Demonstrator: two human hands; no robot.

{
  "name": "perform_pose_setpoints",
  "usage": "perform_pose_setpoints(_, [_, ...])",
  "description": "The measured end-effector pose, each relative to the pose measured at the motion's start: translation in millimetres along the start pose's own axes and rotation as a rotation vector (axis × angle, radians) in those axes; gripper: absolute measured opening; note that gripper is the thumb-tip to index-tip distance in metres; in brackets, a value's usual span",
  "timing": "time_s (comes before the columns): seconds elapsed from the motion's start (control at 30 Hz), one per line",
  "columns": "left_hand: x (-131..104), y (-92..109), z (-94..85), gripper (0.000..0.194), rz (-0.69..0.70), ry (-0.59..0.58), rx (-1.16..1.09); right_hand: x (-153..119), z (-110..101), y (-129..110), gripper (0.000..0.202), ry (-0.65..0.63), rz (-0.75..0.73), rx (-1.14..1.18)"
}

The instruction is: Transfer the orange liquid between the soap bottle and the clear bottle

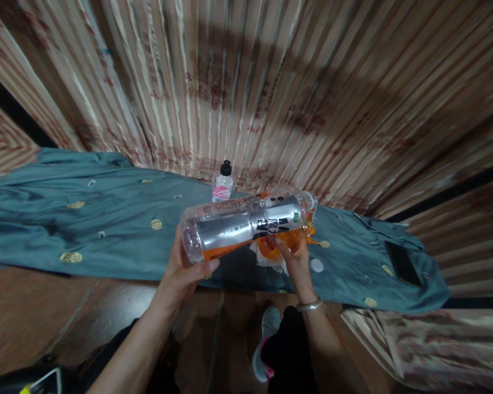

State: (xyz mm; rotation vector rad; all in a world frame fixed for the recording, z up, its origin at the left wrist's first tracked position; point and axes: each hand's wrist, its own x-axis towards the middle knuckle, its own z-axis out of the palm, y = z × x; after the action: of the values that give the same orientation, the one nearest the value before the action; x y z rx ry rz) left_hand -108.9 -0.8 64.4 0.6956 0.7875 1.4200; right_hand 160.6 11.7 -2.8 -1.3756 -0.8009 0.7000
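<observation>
A large clear plastic bottle point(230, 230) with a silver and orange label is held sideways above the table. Its base points left, and its neck points right. My left hand point(185, 271) grips it near the base, thumb along the lower side. My right hand point(294, 257) holds it toward the neck end, thumb on the label. Behind the bottle stands a small white bottle point(222, 189) with a black cap and a pink label. Beneath the right end, partly hidden, something orange point(271, 249) lies on crumpled white paper point(267, 262).
A green cloth with yellow patterns point(119, 219) covers the narrow table. A white round cap point(316, 265) lies right of my right hand, and a black phone point(402, 264) sits farther right. Pleated curtains point(238, 98) hang directly behind the table.
</observation>
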Motion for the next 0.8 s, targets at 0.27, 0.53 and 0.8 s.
perform_pose_setpoints(0.27, [-0.2,2.3,1.0,0.091,-0.006,0.033,0.046,7.0,-0.2,8.5,0.081,0.015,0.007,0.014])
perform_pose_setpoints(0.53, [-0.2,2.2,0.8,0.09,0.016,0.047,0.06,3.6,6.4,8.3,0.077,0.053,0.003,0.024])
perform_pose_setpoints(0.8, [-0.7,-1.5,0.1,0.103,0.054,0.052,0.06,3.1,8.1,9.3,0.071,0.042,-0.02,0.056])
